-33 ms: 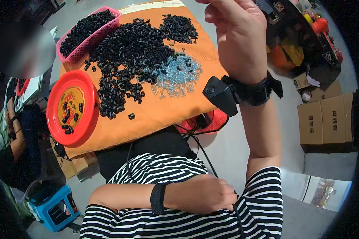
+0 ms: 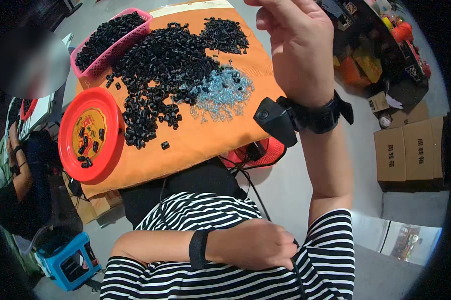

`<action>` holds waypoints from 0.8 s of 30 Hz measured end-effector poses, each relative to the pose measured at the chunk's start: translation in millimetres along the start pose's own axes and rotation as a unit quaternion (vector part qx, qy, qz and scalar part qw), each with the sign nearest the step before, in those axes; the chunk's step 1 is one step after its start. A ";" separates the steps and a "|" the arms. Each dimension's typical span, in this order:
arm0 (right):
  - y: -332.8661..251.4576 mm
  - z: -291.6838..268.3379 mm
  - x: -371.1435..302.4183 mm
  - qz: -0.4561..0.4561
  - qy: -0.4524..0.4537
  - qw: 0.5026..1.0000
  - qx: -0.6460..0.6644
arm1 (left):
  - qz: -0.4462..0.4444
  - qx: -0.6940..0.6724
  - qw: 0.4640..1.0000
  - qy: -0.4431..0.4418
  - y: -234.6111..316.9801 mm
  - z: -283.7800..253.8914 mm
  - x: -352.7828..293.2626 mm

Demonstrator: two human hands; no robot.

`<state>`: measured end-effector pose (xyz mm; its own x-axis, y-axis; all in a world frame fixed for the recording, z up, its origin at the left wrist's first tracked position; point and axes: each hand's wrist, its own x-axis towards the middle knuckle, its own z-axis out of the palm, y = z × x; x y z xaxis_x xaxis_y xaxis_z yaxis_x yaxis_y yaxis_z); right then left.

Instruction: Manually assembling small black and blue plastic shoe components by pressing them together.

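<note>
1. While the right hand [image 2: 300, 45] was raised at the top edge of view, its fingertips were partly cut off — couldn't tell if they were together, apart or on anything. A black camera [image 2: 275, 120] sat strapped at its wrist.
2. Left hand [image 2: 253, 245] lay low across the striped shirt [image 2: 200, 285], fingers curled, with a black cable [image 2: 300, 278] right by its fingertips — couldn't tell if they were clamped on it.
3. Left of the right hand, on the orange cloth [image 2: 200, 142]: thin black pieces [image 2: 224, 36], clear bluish pieces [image 2: 224, 92], then a big pile of black parts [image 2: 160, 55].
4. Farther left of that hand stood a filled pink basket [image 2: 105, 61]; nearer the wearer, a red plate [image 2: 67, 145] held a few black parts.
5. Right of and below that hand sat a cardboard box [image 2: 408, 170].
</note>
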<state>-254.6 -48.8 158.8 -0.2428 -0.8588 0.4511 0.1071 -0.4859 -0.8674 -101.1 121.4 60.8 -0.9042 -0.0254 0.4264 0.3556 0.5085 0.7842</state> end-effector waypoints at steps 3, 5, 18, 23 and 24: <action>7.8 -6.2 -9.8 0.014 0.010 1.000 0.000 | 0.040 0.012 0.995 0.088 -2.2 5.4 -7.0; 12.7 -11.7 -12.1 0.037 0.024 0.999 0.008 | 0.064 0.023 0.984 0.163 -4.2 4.5 -17.7; 39.6 -40.4 -40.3 0.062 0.039 0.997 -0.003 | -0.035 0.088 0.992 0.083 -1.5 -42.0 -78.1; 45.2 -44.7 -51.8 0.076 0.050 0.996 -0.017 | -0.028 0.051 0.995 0.087 1.1 -32.0 -75.9; 46.3 -48.6 -56.6 0.088 0.047 0.995 -0.031 | -0.019 0.049 0.994 0.100 2.4 -29.7 -72.9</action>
<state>-282.7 -14.7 82.8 -0.3152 -0.9091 0.2724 0.0975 -0.3166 -0.9436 -27.3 98.9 45.0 -0.8480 -0.2125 0.4855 0.2875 0.5852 0.7582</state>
